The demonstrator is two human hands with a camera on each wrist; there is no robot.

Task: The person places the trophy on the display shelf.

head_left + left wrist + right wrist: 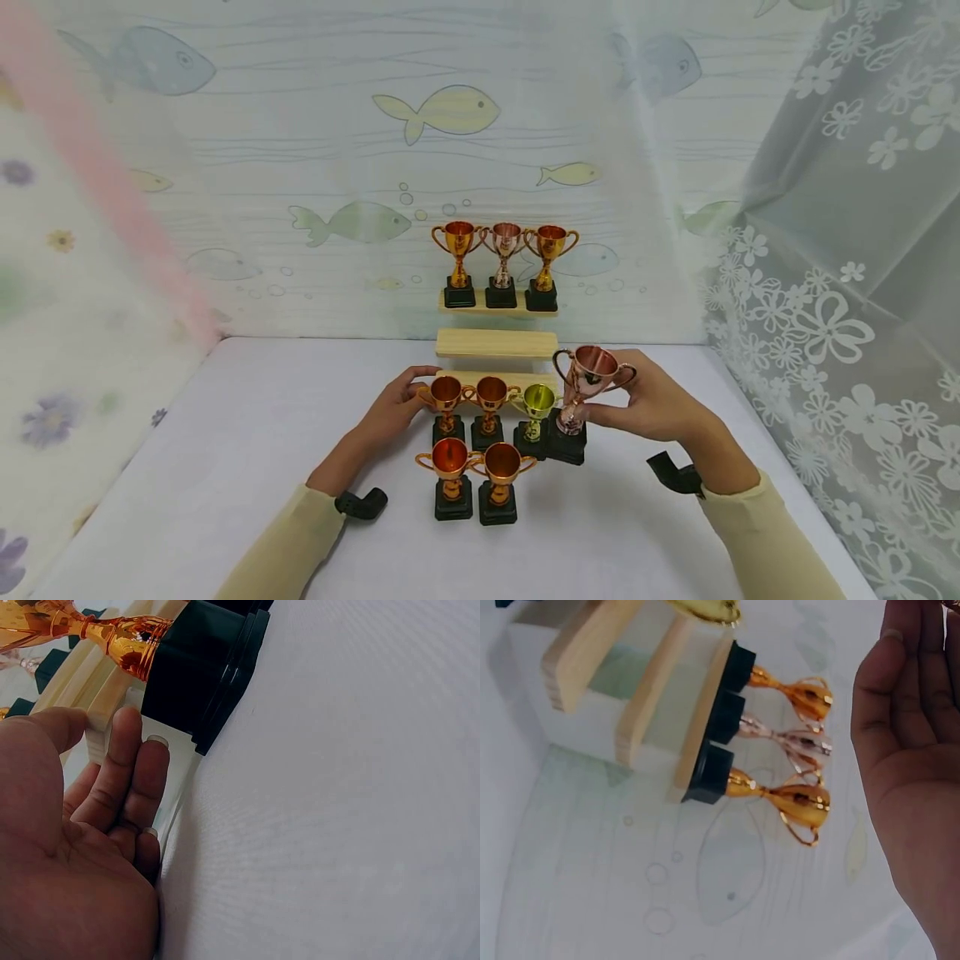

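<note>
- We see the right hand (651, 402) grasping the pink cup (591, 375), tilted, before the rack's (497, 342) right end; we can't quite tell whether its base meets the table (637, 525).
- We see the left hand (392, 410) pinching the rack's left end.
- We count three cups (506, 242) on the rack's top step.
- We find four orange cups (491, 393) and a yellow cup (537, 402) in front of the rack.

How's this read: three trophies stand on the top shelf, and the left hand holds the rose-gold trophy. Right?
Wrong hand: the right hand holds the rose-gold trophy, not the left hand, as the head view shows. The three trophies do stand on the top shelf.
</note>
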